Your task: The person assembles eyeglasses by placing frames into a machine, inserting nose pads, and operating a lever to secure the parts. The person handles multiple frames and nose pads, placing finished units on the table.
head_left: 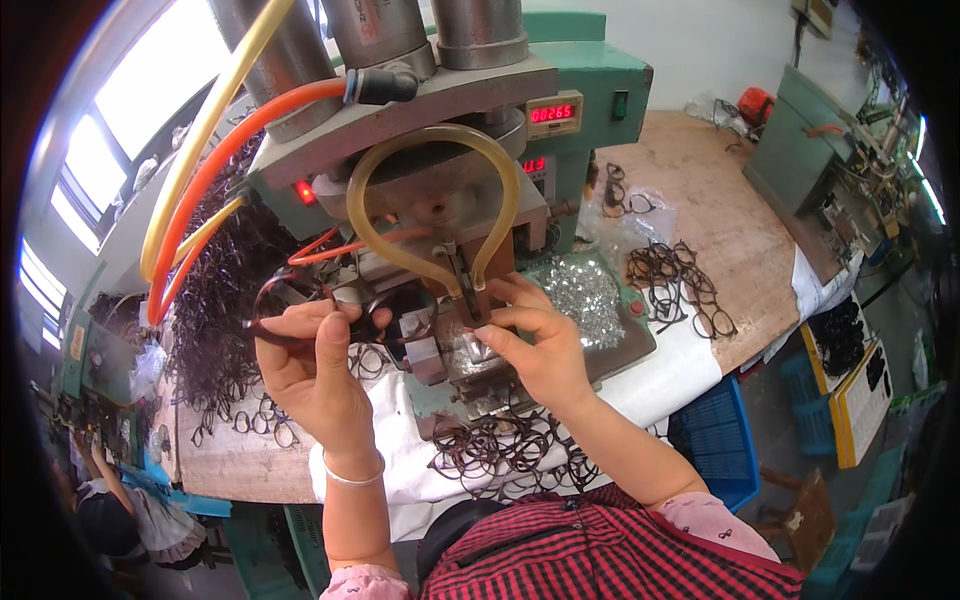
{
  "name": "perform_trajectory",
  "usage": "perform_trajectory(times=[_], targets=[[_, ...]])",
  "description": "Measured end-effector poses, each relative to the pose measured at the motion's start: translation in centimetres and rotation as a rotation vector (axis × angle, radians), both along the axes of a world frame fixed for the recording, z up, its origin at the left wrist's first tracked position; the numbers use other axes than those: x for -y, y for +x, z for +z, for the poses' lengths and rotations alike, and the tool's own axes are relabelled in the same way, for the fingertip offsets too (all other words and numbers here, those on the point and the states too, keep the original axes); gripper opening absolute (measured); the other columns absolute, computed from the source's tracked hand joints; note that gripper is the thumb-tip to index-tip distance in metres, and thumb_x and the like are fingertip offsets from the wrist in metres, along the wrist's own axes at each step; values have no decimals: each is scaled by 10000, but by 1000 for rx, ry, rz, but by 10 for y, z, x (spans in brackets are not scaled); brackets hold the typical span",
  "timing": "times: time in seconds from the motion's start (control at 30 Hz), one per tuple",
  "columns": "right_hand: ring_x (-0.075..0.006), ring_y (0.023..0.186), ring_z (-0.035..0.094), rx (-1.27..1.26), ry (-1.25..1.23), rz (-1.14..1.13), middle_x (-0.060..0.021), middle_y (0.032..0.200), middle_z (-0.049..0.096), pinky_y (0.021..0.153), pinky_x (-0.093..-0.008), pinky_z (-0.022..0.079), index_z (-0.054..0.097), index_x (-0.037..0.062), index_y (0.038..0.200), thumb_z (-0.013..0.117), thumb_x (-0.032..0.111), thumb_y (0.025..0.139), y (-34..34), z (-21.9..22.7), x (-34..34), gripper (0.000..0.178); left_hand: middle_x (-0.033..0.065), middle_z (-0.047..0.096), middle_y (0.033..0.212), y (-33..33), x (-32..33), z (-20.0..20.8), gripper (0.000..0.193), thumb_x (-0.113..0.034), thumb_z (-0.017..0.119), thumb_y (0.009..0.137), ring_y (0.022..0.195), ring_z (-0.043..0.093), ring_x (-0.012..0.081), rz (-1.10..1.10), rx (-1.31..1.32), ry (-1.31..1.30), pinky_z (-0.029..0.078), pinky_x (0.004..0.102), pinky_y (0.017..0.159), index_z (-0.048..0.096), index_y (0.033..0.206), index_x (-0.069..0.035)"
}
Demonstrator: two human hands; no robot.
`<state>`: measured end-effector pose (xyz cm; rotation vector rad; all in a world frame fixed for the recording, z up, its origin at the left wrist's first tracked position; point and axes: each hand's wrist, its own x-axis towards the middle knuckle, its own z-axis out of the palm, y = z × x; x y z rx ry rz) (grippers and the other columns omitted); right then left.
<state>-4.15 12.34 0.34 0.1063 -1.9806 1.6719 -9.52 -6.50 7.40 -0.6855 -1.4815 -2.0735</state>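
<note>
My left hand is closed on a dark brown eyeglass frame, with thumb and fingers at its left rim. The frame's other rim reaches to the small metal fixture of a press. My right hand pinches at the upright part in the middle of that fixture, below a looped yellowish tube. What lies between its fingertips is too small to make out. Beside my right hand, many small shiny metal pieces cover the press's bed.
Heaps of dark eyeglass frames lie in front of the press, at right and at left. An orange hose hangs at left. A blue basket stands beyond the table's right edge. Another person is at far lower left.
</note>
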Motion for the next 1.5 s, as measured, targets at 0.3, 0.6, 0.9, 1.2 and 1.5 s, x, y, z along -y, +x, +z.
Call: perform_trajectory(times=[0.3, 0.6, 0.9, 1.2, 1.5], targets=[[-356, 1315, 501, 282, 774, -555, -171, 1337, 613, 1069, -459, 417, 743, 35, 978, 724, 86, 789, 23, -45, -85, 196, 121, 701, 1029, 43, 1, -24, 242, -37, 787, 766, 760, 659, 206, 93, -770, -863, 591, 324, 703, 553, 825, -52], [-320, 1003, 637, 198, 640, -550, -120, 980, 717, 913, -380, 487, 720, 33, 826, 770, 64, 720, 7, -54, -107, 121, 65, 691, 995, 30, -27, -49, 320, -115, 825, 752, 823, 677, 188, 118, -1075, -895, 618, 313, 710, 506, 787, -111], [-193, 858, 653, 334, 316, -422, -105, 928, 708, 799, -300, 505, 722, -9, 973, 698, 42, 856, 13, -87, -120, 130, 59, 700, 993, 50, -15, -54, 136, -126, 712, 812, 806, 652, 186, 94, -835, -901, 592, 368, 859, 581, 831, -95], [-183, 845, 650, 249, 253, -449, -82, 932, 706, 818, -301, 502, 724, 3, 967, 698, 23, 846, 33, -79, -111, 125, 82, 721, 1006, 24, 166, -55, 156, 6, 709, 818, 915, 664, 268, 866, -154, -979, 494, 350, 808, 720, 958, -62], [-177, 894, 683, 270, 376, -444, -107, 946, 748, 851, -285, 508, 745, -21, 1001, 697, 47, 861, 9, -65, -87, 162, 117, 671, 959, -93, 227, -162, 130, -92, 690, 773, 910, 651, 338, 825, 407, -1661, 537, 443, 801, 749, 887, -112]])
